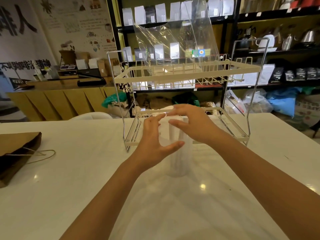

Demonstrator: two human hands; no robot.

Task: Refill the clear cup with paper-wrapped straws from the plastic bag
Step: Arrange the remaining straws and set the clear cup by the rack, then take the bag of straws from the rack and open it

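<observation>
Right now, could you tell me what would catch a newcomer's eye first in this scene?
Two hands, left hand and right hand, hover with spread fingers around a clear cup of white straws at the middle of the white table. Behind them stands a two-tier wire rack with a big clear plastic bag on its top shelf. A brown paper bag lies at far left.

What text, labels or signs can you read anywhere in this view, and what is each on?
"人": large black brush character on the wall banner.
Smaller black characters lower on that wall: blurred, unreadable.
Wall poster: print too small.
Pouch labels on the shelves: too small.
Green and blue sticker on the plastic bag: unreadable.
</observation>
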